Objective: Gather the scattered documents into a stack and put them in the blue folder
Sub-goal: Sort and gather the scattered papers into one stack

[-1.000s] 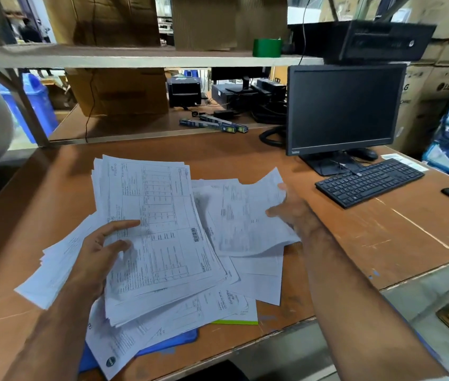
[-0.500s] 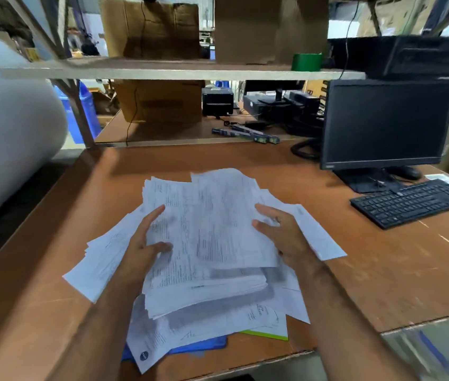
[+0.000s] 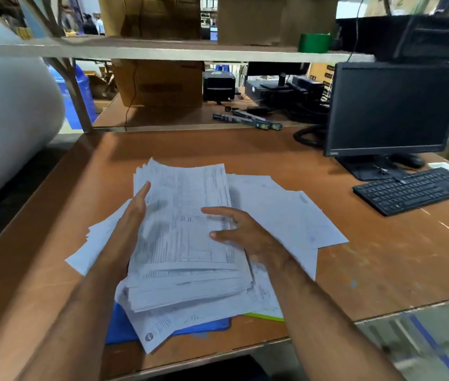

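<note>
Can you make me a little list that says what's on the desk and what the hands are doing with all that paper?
papers: a thick stack in the middle, loose sheets sticking out both sides
left hand: flat, straight fingers against the stack's left edge
right hand: fingers spread on top of the stack
blue folder: lying under the papers at the desk's near edge
also on the desk: black keyboard, dark monitor

documents [image 3: 187, 235] on folder [image 3: 118, 328], keyboard [image 3: 415, 189] right

Head view looks down, close over desk [image 3: 355, 270].
</note>
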`<state>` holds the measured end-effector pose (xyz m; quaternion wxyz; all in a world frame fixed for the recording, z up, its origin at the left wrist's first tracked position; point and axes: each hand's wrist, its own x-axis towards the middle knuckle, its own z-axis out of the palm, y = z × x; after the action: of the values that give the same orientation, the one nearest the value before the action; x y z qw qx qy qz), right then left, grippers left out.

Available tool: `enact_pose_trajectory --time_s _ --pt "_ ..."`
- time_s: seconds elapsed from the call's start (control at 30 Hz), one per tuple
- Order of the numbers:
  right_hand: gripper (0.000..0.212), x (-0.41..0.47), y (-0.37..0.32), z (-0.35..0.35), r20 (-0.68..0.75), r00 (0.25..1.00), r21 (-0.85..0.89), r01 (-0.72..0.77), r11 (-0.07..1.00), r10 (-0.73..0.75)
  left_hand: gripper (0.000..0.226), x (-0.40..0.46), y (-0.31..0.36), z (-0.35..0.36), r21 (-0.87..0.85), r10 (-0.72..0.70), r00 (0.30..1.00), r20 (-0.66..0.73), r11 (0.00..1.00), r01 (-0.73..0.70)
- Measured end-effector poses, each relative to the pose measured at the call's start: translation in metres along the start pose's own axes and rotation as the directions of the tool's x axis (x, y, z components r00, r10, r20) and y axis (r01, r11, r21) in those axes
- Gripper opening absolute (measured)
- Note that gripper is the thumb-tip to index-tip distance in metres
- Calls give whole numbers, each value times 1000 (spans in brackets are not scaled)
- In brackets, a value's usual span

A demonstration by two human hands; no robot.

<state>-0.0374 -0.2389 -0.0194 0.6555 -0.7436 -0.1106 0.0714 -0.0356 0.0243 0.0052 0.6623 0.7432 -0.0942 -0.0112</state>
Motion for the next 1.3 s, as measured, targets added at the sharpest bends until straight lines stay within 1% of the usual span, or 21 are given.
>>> enact_pose_trajectory --time_s 0.03,0.13,0.2,0.23,0.3,0.33,0.37,0.43,0.5,0.57,0.67,0.73,0.8,0.83,0.87,0.93,1.07,1.13,1.17,1.2,1.3 --pt "49 4 0 7 -6 1000 -79 28 996 -29 42 1 -2 -9 1 -17 1000 9 1000 17" --pt "51 17 -6 26 -16 994 -342 99 935 -111 53 -2 -13 -40 69 -27 1000 3 997 26" --pt "57 26 -7 36 -58 991 -531 71 844 -120 53 -9 -16 -62 93 -27 999 -34 995 30" --pt "65 28 -7 38 -118 989 -649 -12 761 -85 52 -14 -17 -72 89 -23 997 -79 996 30" --pt "84 27 -3 33 -295 953 -824 -292 485 73 52 -23 -25 -97 63 -32 982 -185 997 44" --pt "92 25 -1 29 -361 922 -841 -388 378 143 53 -29 -31 -109 43 -59 971 -232 997 71" --pt "100 22 0 23 -409 892 -828 -451 334 191 54 -34 -36 -118 19 -83 959 -273 996 91" --pt "112 20 -2 7 -463 851 -769 -525 365 249 54 -41 -45 -132 -11 -117 937 -329 993 121" --pt "116 21 -6 -14 -483 824 -684 -566 460 296 53 -46 -47 -136 -28 -127 921 -368 992 126" --pt "110 16 -9 -36 -519 797 -590 -596 544 310 52 -48 -44 -132 -20 -113 915 -388 993 114" --pt "104 3 -7 -70 -606 745 -479 -623 619 279 52 -40 -43 -124 -23 -111 930 -351 994 110" --pt "108 -12 -6 -88 -596 746 -335 -567 752 297 53 -32 -46 -118 -34 -117 946 -303 993 112" --pt "107 -29 -5 -104 -532 780 -50 -418 907 330 54 -23 -44 -106 -40 -104 962 -252 994 97" --pt "99 -37 -9 -107 -498 798 112 -329 938 339 53 -18 -41 -97 -27 -98 967 -237 995 94" --pt "87 -44 -15 -109 -471 816 253 -239 937 335 52 -14 -38 -88 -17 -94 972 -217 996 92" --pt "67 -51 -31 -107 -467 843 419 -52 906 265 49 -8 -33 -68 -28 -83 986 -142 996 80" --pt "51 -48 -72 -86 -516 855 458 321 829 -46 55 0 -31 -35 -2 -72 997 -38 997 72" --pt "46 -41 -82 -71 -502 847 472 438 765 -175 56 1 -29 -22 3 -63 998 -18 998 63" --pt "43 -36 -82 -63 -482 857 503 443 742 -184 55 1 -28 -16 5 -63 998 -12 998 63" --pt "41 -30 -78 -56 -451 880 528 398 750 -149 55 0 -27 -12 -5 -65 998 -3 998 65" --pt "42 -11 -42 -33 -366 928 478 124 869 69 59 -3 -22 -6 -22 -82 997 9 996 82"
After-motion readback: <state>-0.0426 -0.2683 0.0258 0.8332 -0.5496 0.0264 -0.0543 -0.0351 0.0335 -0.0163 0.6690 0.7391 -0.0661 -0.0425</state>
